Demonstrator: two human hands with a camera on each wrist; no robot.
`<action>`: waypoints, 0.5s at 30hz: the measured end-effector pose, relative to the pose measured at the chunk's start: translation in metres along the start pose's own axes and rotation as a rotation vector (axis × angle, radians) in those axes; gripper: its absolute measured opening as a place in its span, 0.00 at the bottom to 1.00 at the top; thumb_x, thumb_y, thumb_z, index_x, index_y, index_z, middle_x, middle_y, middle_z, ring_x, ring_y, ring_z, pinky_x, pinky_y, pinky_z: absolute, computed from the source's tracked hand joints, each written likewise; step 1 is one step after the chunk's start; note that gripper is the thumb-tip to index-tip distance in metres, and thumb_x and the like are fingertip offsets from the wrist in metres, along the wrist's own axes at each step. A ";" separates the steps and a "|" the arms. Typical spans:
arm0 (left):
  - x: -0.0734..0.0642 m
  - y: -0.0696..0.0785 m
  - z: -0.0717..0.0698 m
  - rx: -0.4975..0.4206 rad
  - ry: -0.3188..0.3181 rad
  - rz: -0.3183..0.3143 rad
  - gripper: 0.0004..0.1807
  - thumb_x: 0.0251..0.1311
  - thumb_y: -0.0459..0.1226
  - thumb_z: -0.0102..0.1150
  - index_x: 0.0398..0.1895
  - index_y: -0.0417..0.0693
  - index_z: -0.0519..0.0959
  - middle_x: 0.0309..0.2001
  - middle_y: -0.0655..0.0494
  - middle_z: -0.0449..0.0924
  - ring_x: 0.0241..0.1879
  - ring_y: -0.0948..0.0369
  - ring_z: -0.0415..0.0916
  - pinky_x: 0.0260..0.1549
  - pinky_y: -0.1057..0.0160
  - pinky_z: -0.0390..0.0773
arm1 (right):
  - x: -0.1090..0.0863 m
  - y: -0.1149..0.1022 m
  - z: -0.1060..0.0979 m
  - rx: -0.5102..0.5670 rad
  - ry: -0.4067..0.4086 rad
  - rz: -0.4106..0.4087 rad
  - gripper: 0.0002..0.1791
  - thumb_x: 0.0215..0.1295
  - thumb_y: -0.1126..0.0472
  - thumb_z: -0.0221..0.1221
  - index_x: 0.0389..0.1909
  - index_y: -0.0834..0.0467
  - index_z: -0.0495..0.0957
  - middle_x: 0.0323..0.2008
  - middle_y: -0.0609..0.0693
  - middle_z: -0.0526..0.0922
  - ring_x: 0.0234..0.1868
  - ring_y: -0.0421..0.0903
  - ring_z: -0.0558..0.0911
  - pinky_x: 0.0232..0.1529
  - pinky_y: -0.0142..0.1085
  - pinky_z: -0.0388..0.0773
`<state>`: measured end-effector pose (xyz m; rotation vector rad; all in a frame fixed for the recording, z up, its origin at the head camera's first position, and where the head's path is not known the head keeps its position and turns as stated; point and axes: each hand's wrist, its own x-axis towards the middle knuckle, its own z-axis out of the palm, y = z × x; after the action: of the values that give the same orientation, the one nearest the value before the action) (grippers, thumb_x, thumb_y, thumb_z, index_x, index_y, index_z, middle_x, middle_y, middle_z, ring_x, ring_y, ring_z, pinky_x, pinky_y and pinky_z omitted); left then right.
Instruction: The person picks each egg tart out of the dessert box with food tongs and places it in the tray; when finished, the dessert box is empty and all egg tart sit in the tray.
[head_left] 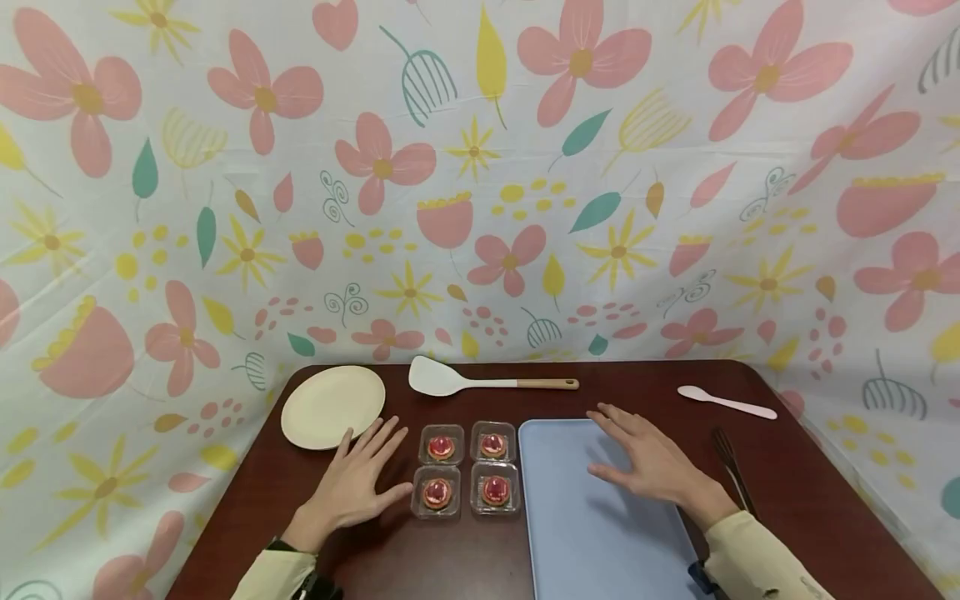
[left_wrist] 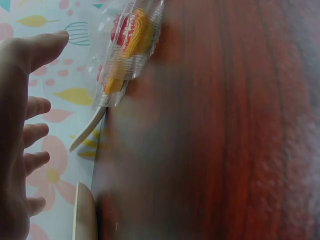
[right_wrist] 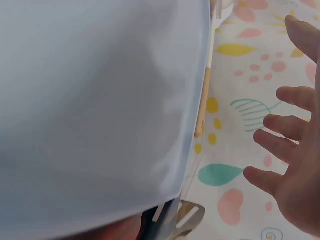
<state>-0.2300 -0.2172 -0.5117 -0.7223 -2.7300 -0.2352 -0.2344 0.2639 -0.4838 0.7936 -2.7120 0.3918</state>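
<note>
L grip (head_left: 354,477) nr boxed tarts (head_left: 437,493), R grip (head_left: 651,460) over tray (head_left: 577,537)

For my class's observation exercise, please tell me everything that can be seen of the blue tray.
The tray is pale blue, matte and plastic-looking, with a rounded far left corner and low raised rim. It lies flat on the dark reddish-brown table, just right of the clear containers; whether they touch it is unclear. Its near edge runs out of the head view. The right hand hovers above it, apparently not touching, and shadow falls on its surface.
</note>
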 end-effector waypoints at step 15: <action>0.028 0.005 0.004 -0.039 -0.083 0.055 0.48 0.57 0.67 0.52 0.76 0.55 0.56 0.74 0.55 0.58 0.73 0.52 0.56 0.66 0.39 0.60 | 0.023 -0.011 0.014 0.104 -0.050 -0.017 0.43 0.59 0.35 0.61 0.70 0.54 0.66 0.67 0.61 0.69 0.62 0.62 0.74 0.53 0.60 0.74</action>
<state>-0.2513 -0.1990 -0.5060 -0.8339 -2.7864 -0.2517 -0.2499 0.2391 -0.4864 0.8642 -2.7484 0.5188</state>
